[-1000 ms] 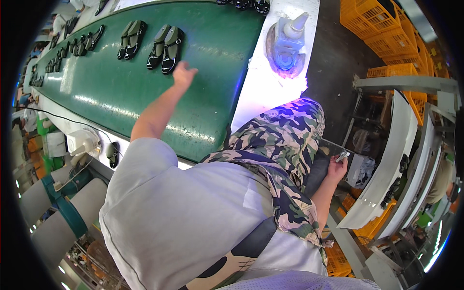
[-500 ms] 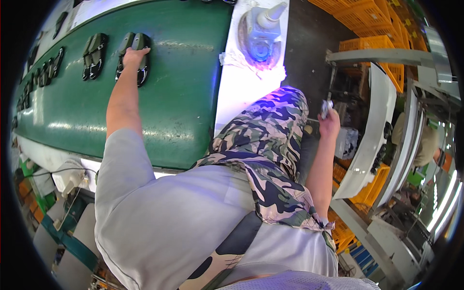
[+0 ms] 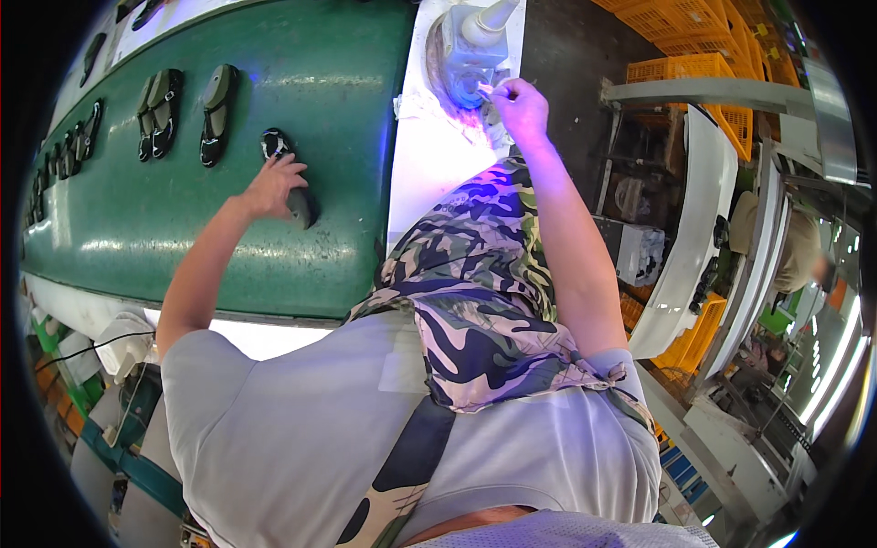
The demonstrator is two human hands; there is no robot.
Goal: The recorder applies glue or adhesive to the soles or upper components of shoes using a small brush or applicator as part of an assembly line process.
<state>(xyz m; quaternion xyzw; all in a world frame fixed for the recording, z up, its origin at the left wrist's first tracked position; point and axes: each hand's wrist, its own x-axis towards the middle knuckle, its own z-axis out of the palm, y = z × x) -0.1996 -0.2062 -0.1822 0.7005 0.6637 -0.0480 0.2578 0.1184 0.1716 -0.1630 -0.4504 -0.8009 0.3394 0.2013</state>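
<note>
My left hand (image 3: pixel 272 190) is over a single dark shoe (image 3: pixel 301 205) on the green belt, fingers curled across its middle. Its black, shiny strapped end (image 3: pixel 274 142) points away from me. A matching shoe (image 3: pixel 217 114) lies alone to the left, with a pair of the same kind (image 3: pixel 160 111) beyond it. My right hand (image 3: pixel 523 111) pinches a small pale, rag-like piece (image 3: pixel 496 128) at a container (image 3: pixel 470 84) on the white ledge. Its exact shape is partly hidden by the fingers. A pale bottle with a pointed nozzle (image 3: pixel 486 24) rests at that container.
More dark shoes (image 3: pixel 78 151) stand in a row at the belt's far left. The green belt (image 3: pixel 301 274) borders a brightly lit white ledge (image 3: pixel 416 164). Yellow crates (image 3: pixel 685 68) and a metal rack (image 3: pixel 703 93) stand to the right. Another person (image 3: pixel 799 251) is farther right.
My left hand has drawn one shoe of the pair nearer and to the right, tilting it. My right hand has swung up and left from beside my leg to the container.
</note>
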